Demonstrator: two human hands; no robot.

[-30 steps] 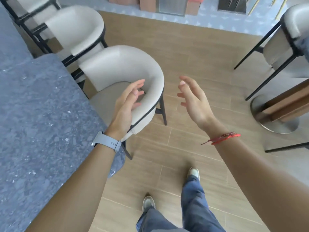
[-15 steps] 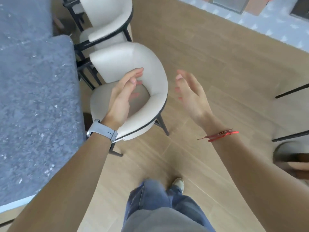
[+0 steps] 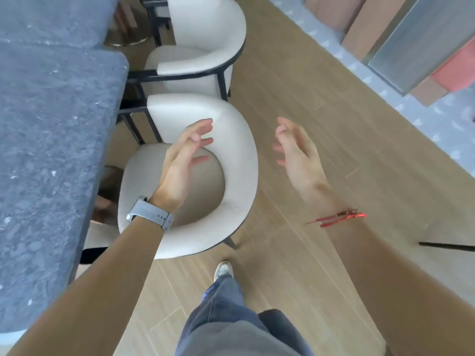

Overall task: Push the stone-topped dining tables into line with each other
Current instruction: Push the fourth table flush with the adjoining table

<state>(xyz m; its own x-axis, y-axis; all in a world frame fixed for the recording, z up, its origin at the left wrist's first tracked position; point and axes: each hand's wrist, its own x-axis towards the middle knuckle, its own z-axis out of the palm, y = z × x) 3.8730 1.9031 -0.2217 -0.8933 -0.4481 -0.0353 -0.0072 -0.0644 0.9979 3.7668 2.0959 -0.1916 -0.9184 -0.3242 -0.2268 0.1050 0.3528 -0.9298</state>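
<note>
Plainly, table (image 3: 51, 150) lies left, apart from fingers (image 3: 199, 125)

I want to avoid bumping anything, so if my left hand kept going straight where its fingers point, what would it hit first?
Probably the curved back of the nearer cream padded armchair; the left hand overlaps it in view, though depth is unclear.

Bright even daylight, soft shadows, slight motion blur, wide-angle edge bending

I stand on a tan wood-plank floor (image 3: 295, 80). Along its left edge stand the near grey speckled stone-topped table (image 3: 51, 150) and the far grey stone-topped table (image 3: 51, 16). Just beside them are the near cream round-backed chair (image 3: 239, 155) and the far cream round-backed chair (image 3: 205, 29).
</note>
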